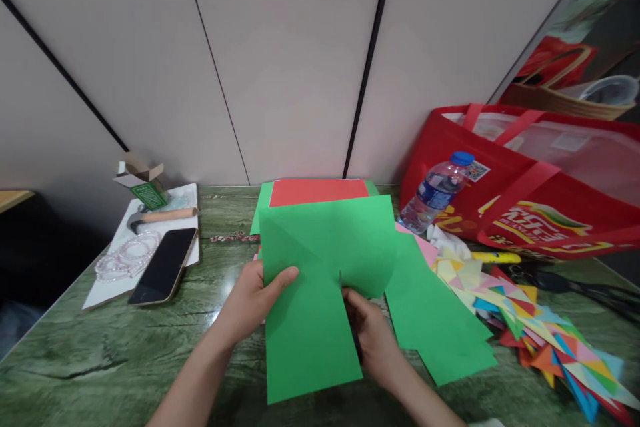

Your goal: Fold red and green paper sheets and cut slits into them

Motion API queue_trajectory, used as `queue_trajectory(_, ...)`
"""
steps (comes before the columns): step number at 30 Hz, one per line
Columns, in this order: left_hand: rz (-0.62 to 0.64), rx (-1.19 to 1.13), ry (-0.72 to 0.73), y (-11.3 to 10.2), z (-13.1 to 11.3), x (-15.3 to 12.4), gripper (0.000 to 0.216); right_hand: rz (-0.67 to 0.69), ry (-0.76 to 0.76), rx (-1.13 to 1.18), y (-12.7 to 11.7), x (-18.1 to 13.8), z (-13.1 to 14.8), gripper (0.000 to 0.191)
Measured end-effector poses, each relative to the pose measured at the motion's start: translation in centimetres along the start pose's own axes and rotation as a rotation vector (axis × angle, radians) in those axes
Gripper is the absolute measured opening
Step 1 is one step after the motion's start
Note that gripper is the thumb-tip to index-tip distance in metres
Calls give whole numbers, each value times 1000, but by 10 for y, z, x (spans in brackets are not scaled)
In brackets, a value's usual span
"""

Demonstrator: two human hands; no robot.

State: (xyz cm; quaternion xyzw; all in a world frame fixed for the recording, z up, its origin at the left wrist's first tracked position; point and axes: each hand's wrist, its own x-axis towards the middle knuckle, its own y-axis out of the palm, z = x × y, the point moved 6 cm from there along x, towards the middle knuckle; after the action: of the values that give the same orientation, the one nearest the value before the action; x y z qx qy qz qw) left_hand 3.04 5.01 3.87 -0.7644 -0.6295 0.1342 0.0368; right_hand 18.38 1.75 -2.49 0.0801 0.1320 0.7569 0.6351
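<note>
A sheet of green paper [310, 294] is raised above the table, a long slit running up from its lower edge. My left hand [255, 300] grips its left edge, thumb on the front and fingers behind. Closed at the slit, my right hand [370, 334] is around scissors [341, 277], which are mostly hidden; only a dark tip shows in the cut. To the right of the slit the paper curls up. More cut green paper [435, 314] lies beside my right hand. Behind the raised sheet rests a stack with red paper [320, 191] on top.
At left, a phone [165, 266], a hammer [163, 215], beaded strands [127, 256] and a small box [143, 184] rest on a white board. A water bottle [435, 194] leans on a red bag [540, 180]. Folded colored paper [550, 340] covers the right side.
</note>
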Motion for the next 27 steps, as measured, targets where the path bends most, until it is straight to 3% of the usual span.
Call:
queue_trajectory(15, 12, 2, -27, 0, 7, 1, 32, -36, 29, 55, -4, 0, -8, 16)
queue_trajectory(27, 0, -58, -62, 0, 8, 2, 36, -45, -7, -16, -2, -1, 2, 12)
